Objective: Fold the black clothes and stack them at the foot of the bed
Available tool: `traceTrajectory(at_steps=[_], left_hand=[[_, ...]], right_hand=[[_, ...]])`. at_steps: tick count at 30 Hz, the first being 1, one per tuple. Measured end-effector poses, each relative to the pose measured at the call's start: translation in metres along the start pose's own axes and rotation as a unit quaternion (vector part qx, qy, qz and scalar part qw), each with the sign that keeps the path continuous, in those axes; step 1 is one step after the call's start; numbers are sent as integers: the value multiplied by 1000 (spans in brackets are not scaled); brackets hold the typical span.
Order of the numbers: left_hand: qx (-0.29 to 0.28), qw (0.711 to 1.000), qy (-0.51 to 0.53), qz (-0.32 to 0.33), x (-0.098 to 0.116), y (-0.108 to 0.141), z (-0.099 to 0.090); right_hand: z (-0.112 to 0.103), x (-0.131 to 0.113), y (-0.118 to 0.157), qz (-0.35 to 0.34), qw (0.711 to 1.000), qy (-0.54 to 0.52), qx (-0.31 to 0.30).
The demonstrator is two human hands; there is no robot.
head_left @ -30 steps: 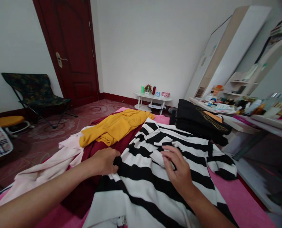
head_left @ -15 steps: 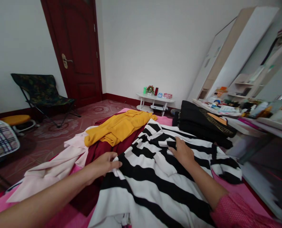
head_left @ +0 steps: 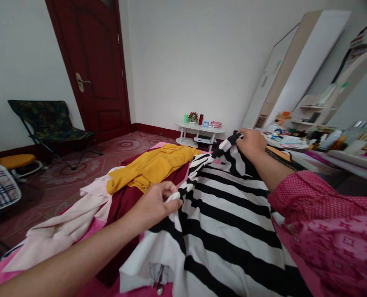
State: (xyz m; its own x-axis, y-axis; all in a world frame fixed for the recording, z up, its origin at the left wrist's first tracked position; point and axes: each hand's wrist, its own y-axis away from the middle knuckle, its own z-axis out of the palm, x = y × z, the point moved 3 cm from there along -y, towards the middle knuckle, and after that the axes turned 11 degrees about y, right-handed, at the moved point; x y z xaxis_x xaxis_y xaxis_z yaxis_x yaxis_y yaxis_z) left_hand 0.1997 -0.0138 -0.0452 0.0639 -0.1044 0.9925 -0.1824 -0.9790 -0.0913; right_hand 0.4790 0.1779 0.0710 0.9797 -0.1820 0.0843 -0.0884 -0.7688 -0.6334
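A black-and-white striped shirt [head_left: 229,222] lies spread on a pink cover [head_left: 297,251], its far left edge lifted and stretched between my two hands. My left hand [head_left: 163,202] pinches that edge near the middle of the view. Farther off and to the right, my right hand [head_left: 251,142] grips the raised end of the same shirt. A zip pull with a small bead [head_left: 160,288] hangs at the near hem. Left of the shirt lie a yellow garment [head_left: 155,165], a dark red garment [head_left: 121,214] beneath it, and a pale pink garment [head_left: 59,227].
Black folded clothes [head_left: 278,154] sit behind my right arm. A dressing table crowded with bottles [head_left: 332,140] stands at right. Beyond are a small white table [head_left: 202,127], a dark red door [head_left: 93,70], a camouflage folding chair [head_left: 50,123] and a yellow stool [head_left: 14,160].
My right hand has moved up and away, raising the shirt's far edge off the bed. My left hand has shifted right with its part of the edge, which now runs in a taut line.
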Motion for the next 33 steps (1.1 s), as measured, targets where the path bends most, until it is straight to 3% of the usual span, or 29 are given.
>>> traceTrajectory(at_steps=[4, 9, 11, 13, 15, 17, 18, 19, 21, 23, 24, 26, 28, 33], left_hand=[[-62, 987, -135, 59, 15, -6, 42], [-136, 970, -197, 33, -10, -7, 96], [-179, 961, -208, 19, -24, -9, 112], [-276, 940, -201, -17, -35, -12, 125], [-414, 893, -144, -106, -43, -15, 134], [-485, 857, -84, -153, -44, -24, 138], [-467, 871, -81, -127, -42, -33, 138], [-412, 903, -105, -67, -39, -43, 136], [-224, 950, -199, 83, -36, -64, 125], [-52, 943, -291, 154, -43, -76, 113], [-4, 933, -324, 156, -51, -80, 108], [24, 921, -366, 133, -70, -85, 103], [10, 916, -382, 119, -85, -86, 102], [14, 916, -374, 147, -87, -83, 104]], right_hand=[[-11, 24, 5, -46, 998, 36, 30], [1, 69, 46, -95, 991, 93, 0], [12, 84, 65, -108, 986, 119, -41], [26, 94, 83, -143, 972, 154, -103], [42, 99, 97, -183, 943, 191, -201], [56, 99, 107, -196, 906, 198, -318], [61, 96, 109, -194, 894, 179, -361], [65, 90, 109, -189, 891, 146, -386], [71, 73, 104, -182, 908, 64, -373], [78, 51, 97, -176, 932, -5, -315], [84, 40, 94, -173, 941, -27, -290], [100, 18, 90, -166, 951, -58, -256], [118, -2, 88, -156, 956, -76, -238], [157, -40, 71, -108, 970, -89, -199]])
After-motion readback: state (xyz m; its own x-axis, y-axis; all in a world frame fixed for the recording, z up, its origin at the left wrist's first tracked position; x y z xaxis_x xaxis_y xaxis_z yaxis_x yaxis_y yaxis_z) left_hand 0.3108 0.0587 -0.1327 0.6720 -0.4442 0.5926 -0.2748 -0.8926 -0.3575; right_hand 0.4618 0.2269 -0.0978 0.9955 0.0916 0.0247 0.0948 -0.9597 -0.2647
